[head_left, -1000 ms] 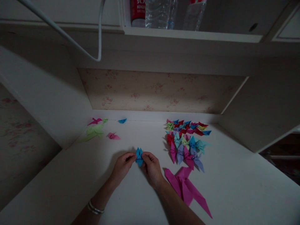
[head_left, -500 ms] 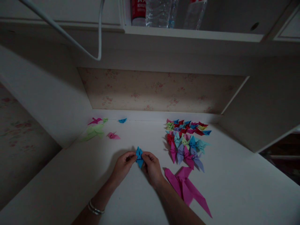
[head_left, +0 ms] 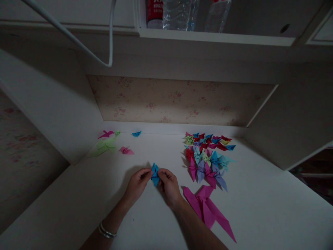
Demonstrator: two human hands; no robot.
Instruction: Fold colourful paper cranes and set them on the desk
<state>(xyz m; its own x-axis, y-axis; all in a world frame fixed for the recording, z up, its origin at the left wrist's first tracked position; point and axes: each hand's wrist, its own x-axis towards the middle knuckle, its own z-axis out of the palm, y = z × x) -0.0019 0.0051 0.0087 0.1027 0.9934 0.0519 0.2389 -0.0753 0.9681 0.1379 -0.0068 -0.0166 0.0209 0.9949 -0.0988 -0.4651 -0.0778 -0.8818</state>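
Observation:
Between my two hands is a small piece of folded blue origami paper (head_left: 155, 175), pointed at its top and bottom. My left hand (head_left: 137, 182) pinches its left edge between thumb and forefinger. On the opposite edge, my right hand (head_left: 168, 184) has the same kind of pinch, its other fingers curled below. The fingertips cover both side edges of the paper. Close to my right forearm lies a large magenta origami bird (head_left: 205, 205). Beyond it, several small paper cranes (head_left: 201, 170) in purple, pink, blue and green lie in rows.
On the white tabletop (head_left: 145, 222), a pink crane (head_left: 126, 150), a light green one (head_left: 105, 146) and a small blue folded piece (head_left: 136, 133) lie at the back left. A white cable (head_left: 111, 41) hangs above. Plastic bottles (head_left: 175, 14) stand on the shelf overhead.
Almost nothing differs. The view has shifted very slightly, and both hands keep their pinch on the blue paper.

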